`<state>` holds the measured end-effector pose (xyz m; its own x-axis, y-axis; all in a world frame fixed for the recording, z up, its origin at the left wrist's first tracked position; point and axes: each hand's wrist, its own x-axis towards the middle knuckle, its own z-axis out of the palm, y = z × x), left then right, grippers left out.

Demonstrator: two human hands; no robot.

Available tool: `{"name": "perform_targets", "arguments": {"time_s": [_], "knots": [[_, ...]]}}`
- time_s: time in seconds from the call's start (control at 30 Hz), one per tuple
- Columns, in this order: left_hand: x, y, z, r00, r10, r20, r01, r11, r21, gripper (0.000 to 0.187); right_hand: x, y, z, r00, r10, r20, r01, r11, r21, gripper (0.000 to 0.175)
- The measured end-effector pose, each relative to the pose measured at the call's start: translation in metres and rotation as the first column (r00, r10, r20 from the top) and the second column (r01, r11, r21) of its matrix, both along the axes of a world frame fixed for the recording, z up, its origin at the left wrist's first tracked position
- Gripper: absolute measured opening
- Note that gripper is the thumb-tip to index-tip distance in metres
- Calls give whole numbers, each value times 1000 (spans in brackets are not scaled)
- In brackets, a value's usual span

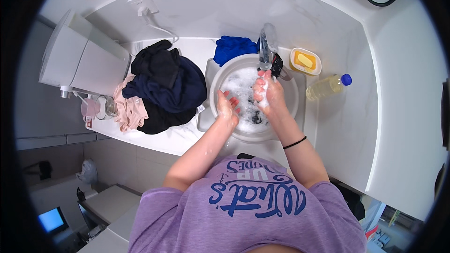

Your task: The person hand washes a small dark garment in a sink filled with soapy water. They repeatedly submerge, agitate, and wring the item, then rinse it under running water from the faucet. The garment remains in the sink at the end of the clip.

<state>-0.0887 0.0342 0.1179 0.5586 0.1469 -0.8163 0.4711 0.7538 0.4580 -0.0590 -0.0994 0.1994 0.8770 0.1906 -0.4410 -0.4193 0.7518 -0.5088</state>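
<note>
A round whitish basin (214,95) of foamy water stands in the sink, with dark fabric showing through the suds (246,80). Over the basin's left part my left hand (228,107) is spread and wet, holding nothing. My right hand (269,89) is curled with foam on its fingers, just below the spout of the metal faucet (267,51); whether anything is inside it cannot be told. Behind the basin lies a bundled blue cloth (233,48). Beside the faucet is a dark patterned cloth (277,65), partly hidden.
Left on the counter are piled dark clothes (165,80), a pink garment (132,109), a glass (105,107) and a white appliance (84,52). At right stand a soap bar (305,60) on an orange sponge in a dish (293,54) and a blue-capped bottle (325,87) of yellowish liquid.
</note>
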Motion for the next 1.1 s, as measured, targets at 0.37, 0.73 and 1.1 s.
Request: {"name": "perform_targets", "arguments": {"time_s": [0.37, 0.73, 1.1], "knots": [[-2, 2, 6, 990, -45, 130, 29, 993, 116, 46, 7, 0, -2, 998, 55, 33, -54, 998, -33, 41], [-6, 2, 45, 673, -622, 401, 578, 780, 241, 45, -22, -33, -35, 990, 93, 104, -89, 995, -41, 56], [-8, 4, 44, 590, -565, 577, 544, 806, 234, 23, -42, -72, -24, 894, 334, 298, -5, 672, -740, 36]]}}
